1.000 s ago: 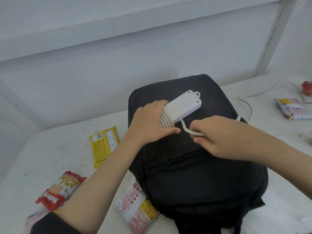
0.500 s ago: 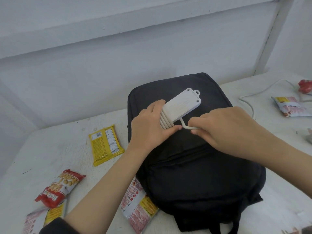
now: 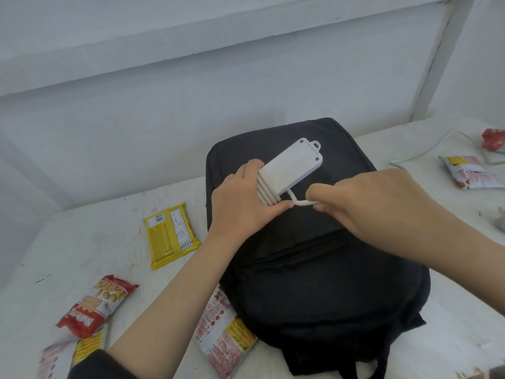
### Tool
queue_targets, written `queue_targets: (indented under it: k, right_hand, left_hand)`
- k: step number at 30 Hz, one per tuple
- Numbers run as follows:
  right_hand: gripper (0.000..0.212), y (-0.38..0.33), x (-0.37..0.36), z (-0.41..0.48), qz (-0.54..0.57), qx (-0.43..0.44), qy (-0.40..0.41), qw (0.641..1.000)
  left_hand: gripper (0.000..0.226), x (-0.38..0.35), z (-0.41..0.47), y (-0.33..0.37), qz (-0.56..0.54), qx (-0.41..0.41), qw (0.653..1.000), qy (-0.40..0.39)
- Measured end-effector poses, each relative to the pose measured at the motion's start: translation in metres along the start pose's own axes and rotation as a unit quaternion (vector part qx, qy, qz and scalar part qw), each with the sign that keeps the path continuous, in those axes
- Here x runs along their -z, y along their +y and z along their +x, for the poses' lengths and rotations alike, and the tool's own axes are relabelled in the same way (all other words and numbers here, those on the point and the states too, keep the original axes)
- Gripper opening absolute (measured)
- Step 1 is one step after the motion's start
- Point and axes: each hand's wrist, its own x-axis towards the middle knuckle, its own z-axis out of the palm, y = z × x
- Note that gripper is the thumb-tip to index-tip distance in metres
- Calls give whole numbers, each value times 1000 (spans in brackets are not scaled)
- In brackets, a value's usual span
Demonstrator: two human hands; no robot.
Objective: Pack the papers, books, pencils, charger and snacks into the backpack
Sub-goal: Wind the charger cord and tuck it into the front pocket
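A black backpack (image 3: 314,274) lies flat on the white table (image 3: 90,242), zipped shut as far as I can see. Above it my left hand (image 3: 240,203) grips the near end of a white charger block (image 3: 293,165) with several turns of cable wound round it. My right hand (image 3: 363,198) pinches the loose white cable (image 3: 300,201) just beside the block. More cable (image 3: 420,154) trails off to the right across the table.
Snack packets lie around: a yellow one (image 3: 170,235) left of the bag, a red one (image 3: 97,305) at front left, a pink-and-yellow one (image 3: 224,332) partly under the bag, another (image 3: 470,170) and a red packet (image 3: 494,139) at far right. A white wall runs behind.
My right hand has drawn the cable in from the right toward the charger block, close to my left thumb. The left hand kept its hold on the block.
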Motion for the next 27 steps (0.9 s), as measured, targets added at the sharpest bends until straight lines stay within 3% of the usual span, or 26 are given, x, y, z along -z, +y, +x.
queue_targets:
  k: [5, 8, 11, 15, 18, 22, 27]
  right_hand:
    - [20, -19, 3, -2, 21, 41, -5, 999]
    - [19, -27, 9, -3, 66, 64, -56, 994]
    - [25, -24, 20, 5, 51, 105, -43, 992]
    - [21, -4, 29, 22, 76, 105, 66, 989]
    - [22, 15, 43, 38, 170, 76, 39, 982]
    - [14, 42, 47, 53, 374, 29, -14, 927]
    - [25, 52, 28, 61, 528, 30, -92, 843]
  left_hand:
    - [75, 2, 1, 6, 1, -24, 1000, 19]
    - [72, 3, -1, 6, -15, -56, 998, 29]
    - [69, 5, -2, 4, -15, -86, 996, 32]
    - [57, 9, -6, 7, -19, -147, 989, 16]
    - [66, 16, -8, 13, -54, -154, 986, 22]
    - [85, 27, -9, 18, -97, -151, 984, 22]
    - [63, 36, -4, 21, -118, -246, 956, 111]
